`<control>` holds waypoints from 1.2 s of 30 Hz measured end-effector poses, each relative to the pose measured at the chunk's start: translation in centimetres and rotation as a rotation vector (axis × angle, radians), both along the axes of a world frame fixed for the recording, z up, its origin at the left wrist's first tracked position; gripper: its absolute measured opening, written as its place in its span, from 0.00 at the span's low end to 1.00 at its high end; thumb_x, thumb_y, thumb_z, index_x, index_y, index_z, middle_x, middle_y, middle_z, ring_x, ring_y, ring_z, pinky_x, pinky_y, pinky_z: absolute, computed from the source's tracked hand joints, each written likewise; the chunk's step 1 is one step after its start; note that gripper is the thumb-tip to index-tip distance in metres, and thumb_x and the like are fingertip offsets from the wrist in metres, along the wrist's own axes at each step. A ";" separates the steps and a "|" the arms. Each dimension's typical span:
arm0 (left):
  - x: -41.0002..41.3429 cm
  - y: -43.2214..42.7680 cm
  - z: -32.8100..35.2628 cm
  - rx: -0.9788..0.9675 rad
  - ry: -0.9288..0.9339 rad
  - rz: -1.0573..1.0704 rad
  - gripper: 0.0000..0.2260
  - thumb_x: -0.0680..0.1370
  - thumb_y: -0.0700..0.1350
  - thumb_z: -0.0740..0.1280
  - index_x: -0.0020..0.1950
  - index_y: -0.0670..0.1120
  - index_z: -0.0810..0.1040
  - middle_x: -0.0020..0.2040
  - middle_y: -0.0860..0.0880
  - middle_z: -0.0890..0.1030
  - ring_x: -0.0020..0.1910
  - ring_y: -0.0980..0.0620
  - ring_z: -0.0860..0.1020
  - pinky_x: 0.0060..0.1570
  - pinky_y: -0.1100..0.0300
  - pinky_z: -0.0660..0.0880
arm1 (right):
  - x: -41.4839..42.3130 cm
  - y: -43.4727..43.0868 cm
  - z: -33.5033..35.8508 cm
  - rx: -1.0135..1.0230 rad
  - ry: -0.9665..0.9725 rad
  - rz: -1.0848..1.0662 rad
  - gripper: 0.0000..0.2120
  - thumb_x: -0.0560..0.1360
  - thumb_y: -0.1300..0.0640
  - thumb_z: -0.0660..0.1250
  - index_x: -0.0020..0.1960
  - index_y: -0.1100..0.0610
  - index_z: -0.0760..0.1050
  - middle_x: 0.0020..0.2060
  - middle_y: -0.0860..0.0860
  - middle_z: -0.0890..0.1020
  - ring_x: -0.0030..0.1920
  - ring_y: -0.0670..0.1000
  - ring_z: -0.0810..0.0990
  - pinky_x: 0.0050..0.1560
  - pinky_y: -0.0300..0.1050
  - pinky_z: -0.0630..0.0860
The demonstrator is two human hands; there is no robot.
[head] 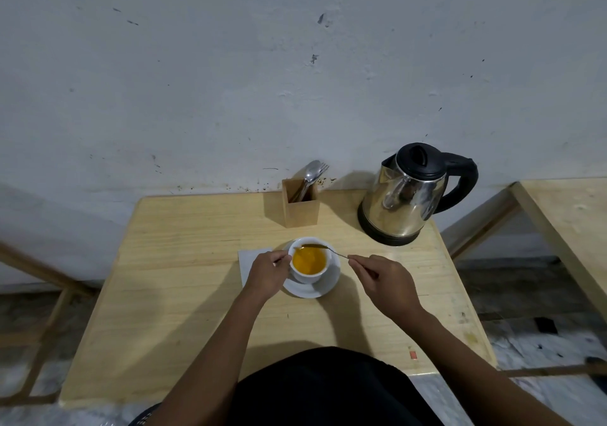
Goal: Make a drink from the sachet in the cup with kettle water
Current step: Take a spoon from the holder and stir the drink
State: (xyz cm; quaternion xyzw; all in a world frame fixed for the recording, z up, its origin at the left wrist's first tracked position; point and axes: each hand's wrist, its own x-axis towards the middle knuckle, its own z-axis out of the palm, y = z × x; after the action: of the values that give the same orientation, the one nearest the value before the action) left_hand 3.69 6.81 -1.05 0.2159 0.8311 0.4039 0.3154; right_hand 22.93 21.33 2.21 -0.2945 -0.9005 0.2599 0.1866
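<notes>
While the left hand (267, 273) grips the cup (307, 277) at nine o'clock, the right hand (384, 282) pinches the spoon (315, 246) over its rim — stirring stage, seemingly; next, lower it gently.

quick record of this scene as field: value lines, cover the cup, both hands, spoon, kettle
cup: white, on a saucer, holds orange liquid
left hand: holds the cup's left side
right hand: pinches the spoon handle
spoon: bowl over the cup's far rim
kettle: upright, lid shut, back right of the table
holder: wooden, cutlery inside, behind the cup
</notes>
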 end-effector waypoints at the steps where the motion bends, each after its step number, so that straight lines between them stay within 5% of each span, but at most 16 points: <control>1: 0.0 0.0 0.0 -0.001 0.001 0.003 0.14 0.80 0.46 0.61 0.62 0.43 0.79 0.56 0.45 0.82 0.52 0.51 0.77 0.47 0.63 0.67 | 0.1 -0.3 -0.3 -0.031 0.019 -0.018 0.06 0.76 0.53 0.70 0.51 0.46 0.84 0.25 0.44 0.69 0.29 0.49 0.74 0.29 0.45 0.70; 6: 0.0 0.1 -0.2 -0.007 -0.013 0.017 0.14 0.80 0.46 0.61 0.61 0.43 0.79 0.55 0.43 0.82 0.52 0.41 0.80 0.44 0.60 0.69 | 0.2 -1.4 -1.1 -0.184 0.085 -0.120 0.08 0.77 0.53 0.69 0.54 0.48 0.84 0.27 0.46 0.74 0.32 0.48 0.76 0.32 0.45 0.72; 12: 0.1 0.2 -0.2 -0.010 -0.001 0.020 0.14 0.80 0.45 0.61 0.62 0.43 0.79 0.58 0.45 0.82 0.54 0.49 0.78 0.49 0.61 0.68 | 0.2 -2.1 -1.7 -0.366 0.146 -0.195 0.09 0.78 0.52 0.68 0.56 0.50 0.84 0.34 0.48 0.83 0.39 0.47 0.82 0.41 0.51 0.79; 15: 0.1 0.2 -0.1 -0.012 0.015 0.013 0.14 0.80 0.45 0.61 0.62 0.42 0.79 0.59 0.45 0.81 0.53 0.52 0.76 0.50 0.61 0.68 | 0.3 -2.5 -1.3 -0.568 0.244 -0.219 0.10 0.78 0.56 0.68 0.57 0.53 0.83 0.40 0.36 0.84 0.45 0.35 0.81 0.46 0.34 0.78; 20: 0.2 0.3 -0.3 -0.013 0.022 0.019 0.14 0.80 0.45 0.61 0.63 0.43 0.78 0.60 0.45 0.81 0.55 0.50 0.77 0.50 0.61 0.68 | 0.0 -2.7 -1.0 -0.927 0.351 -0.318 0.09 0.78 0.57 0.68 0.56 0.55 0.82 0.26 0.36 0.78 0.31 0.35 0.78 0.37 0.32 0.73; 24: 0.2 0.2 -0.4 -0.010 0.029 0.017 0.14 0.80 0.45 0.61 0.63 0.43 0.78 0.60 0.45 0.81 0.52 0.53 0.75 0.50 0.61 0.68 | -0.1 -2.7 -1.2 -0.938 0.375 -0.338 0.09 0.77 0.56 0.69 0.56 0.56 0.83 0.45 0.42 0.86 0.42 0.32 0.81 0.44 0.27 0.76; 28: 0.2 0.2 -0.3 -0.003 0.020 0.028 0.13 0.80 0.45 0.61 0.61 0.43 0.79 0.58 0.45 0.81 0.51 0.53 0.75 0.50 0.61 0.68 | 0.0 -2.7 -1.0 -0.941 0.421 -0.369 0.10 0.77 0.56 0.69 0.57 0.56 0.82 0.39 0.37 0.84 0.42 0.33 0.81 0.45 0.29 0.75; 31: 0.2 0.2 -0.2 0.001 0.013 0.032 0.13 0.80 0.45 0.61 0.62 0.43 0.79 0.57 0.45 0.81 0.52 0.50 0.77 0.50 0.60 0.68 | 0.2 -2.9 -1.0 -0.890 0.408 -0.329 0.10 0.77 0.57 0.69 0.57 0.57 0.82 0.47 0.41 0.85 0.50 0.34 0.82 0.50 0.30 0.77; 36: 0.3 0.2 -0.1 -0.003 0.010 0.037 0.13 0.80 0.45 0.61 0.61 0.43 0.79 0.56 0.46 0.81 0.53 0.50 0.77 0.49 0.60 0.69 | 0.4 -3.4 -1.2 -0.844 0.416 -0.310 0.09 0.77 0.58 0.69 0.57 0.55 0.82 0.44 0.38 0.85 0.51 0.36 0.82 0.51 0.30 0.77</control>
State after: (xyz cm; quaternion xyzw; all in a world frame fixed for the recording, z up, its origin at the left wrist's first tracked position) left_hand 3.99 7.01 -1.18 0.2022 0.8371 0.4073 0.3041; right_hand 23.37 17.97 1.02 -0.4166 -0.6058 0.6245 0.2634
